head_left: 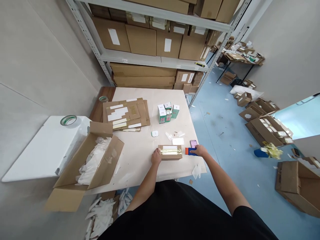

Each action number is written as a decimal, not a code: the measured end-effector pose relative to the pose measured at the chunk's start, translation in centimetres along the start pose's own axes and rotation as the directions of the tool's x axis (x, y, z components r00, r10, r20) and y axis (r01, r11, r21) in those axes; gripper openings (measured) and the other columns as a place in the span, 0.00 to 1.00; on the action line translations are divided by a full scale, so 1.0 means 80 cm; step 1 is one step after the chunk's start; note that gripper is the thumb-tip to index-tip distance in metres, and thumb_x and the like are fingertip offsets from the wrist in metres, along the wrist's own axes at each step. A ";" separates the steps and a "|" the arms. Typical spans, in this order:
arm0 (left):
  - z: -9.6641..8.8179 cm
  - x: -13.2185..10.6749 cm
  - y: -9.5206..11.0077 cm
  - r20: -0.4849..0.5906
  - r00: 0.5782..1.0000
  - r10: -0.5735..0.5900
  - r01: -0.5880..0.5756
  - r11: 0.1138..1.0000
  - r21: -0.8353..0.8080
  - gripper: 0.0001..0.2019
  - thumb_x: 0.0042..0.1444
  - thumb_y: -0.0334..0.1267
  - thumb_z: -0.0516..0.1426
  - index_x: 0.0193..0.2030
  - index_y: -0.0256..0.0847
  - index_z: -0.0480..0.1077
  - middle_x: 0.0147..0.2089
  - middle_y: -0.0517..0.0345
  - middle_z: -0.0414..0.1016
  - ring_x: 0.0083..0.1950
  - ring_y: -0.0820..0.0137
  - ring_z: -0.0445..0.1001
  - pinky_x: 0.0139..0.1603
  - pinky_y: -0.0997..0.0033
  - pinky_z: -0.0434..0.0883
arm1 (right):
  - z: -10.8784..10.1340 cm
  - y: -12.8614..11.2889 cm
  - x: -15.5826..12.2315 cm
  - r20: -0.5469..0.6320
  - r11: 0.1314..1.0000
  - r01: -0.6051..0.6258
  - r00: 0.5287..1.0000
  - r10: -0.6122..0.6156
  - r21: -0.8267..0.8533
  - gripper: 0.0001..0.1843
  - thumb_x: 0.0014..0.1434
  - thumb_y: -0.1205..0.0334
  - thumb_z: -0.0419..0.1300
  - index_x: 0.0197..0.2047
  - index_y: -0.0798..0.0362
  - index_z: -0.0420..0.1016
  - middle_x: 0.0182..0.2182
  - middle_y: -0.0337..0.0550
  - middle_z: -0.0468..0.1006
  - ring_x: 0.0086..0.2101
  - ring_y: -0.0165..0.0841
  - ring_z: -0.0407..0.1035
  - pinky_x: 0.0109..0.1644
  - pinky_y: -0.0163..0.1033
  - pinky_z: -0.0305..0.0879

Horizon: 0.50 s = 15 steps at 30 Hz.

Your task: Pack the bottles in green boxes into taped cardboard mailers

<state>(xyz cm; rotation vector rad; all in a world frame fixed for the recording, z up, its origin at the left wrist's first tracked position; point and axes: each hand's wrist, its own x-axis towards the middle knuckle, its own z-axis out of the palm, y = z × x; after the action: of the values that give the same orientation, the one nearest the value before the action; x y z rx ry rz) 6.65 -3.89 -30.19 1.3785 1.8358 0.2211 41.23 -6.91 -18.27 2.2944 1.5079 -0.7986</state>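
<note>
Clasping the tape dispenser (190, 151), right hand (200, 150) sits just right of small box (170, 152), left hand (156, 156) steadying it.

A single head-worn camera looks forward and steeply down from above the tabletop (140, 160), close over the person's outstretched arms. Its wide view faces the steel shelving (150, 60) at the far end and takes in the blue floor (232, 140) on the right.
</note>
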 end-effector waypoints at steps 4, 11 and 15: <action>-0.009 0.007 -0.016 0.003 1.000 0.027 -0.027 0.999 -0.019 0.30 0.74 0.53 0.35 0.66 0.45 0.68 0.67 0.43 0.72 0.66 0.53 0.71 0.64 0.57 0.66 | 0.005 -0.014 -0.011 0.005 0.998 0.018 1.000 -0.019 0.058 0.27 0.56 0.37 0.67 0.45 0.53 0.82 0.46 0.53 0.83 0.44 0.43 0.78 0.36 0.36 0.62; -0.042 0.035 -0.065 0.031 0.999 -0.043 0.046 0.993 -0.107 0.29 0.74 0.53 0.35 0.67 0.47 0.68 0.69 0.49 0.72 0.68 0.57 0.71 0.66 0.60 0.66 | -0.002 -0.082 -0.032 -0.029 0.986 0.103 0.995 -0.100 0.130 0.26 0.59 0.35 0.65 0.36 0.51 0.83 0.36 0.49 0.84 0.38 0.41 0.78 0.34 0.36 0.61; -0.076 0.059 -0.087 0.024 0.996 -0.087 0.089 0.990 -0.107 0.25 0.73 0.51 0.43 0.66 0.43 0.69 0.67 0.45 0.74 0.67 0.55 0.72 0.65 0.59 0.68 | -0.013 -0.159 -0.048 -0.088 0.975 0.185 0.981 -0.175 0.124 0.28 0.59 0.32 0.62 0.34 0.51 0.83 0.36 0.48 0.85 0.38 0.40 0.78 0.33 0.36 0.60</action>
<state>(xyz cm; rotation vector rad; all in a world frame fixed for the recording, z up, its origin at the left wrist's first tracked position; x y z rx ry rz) -2.92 -0.60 -32.50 1.2184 1.8362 0.2569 28.87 -3.95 -14.34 2.3296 1.7677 -0.8922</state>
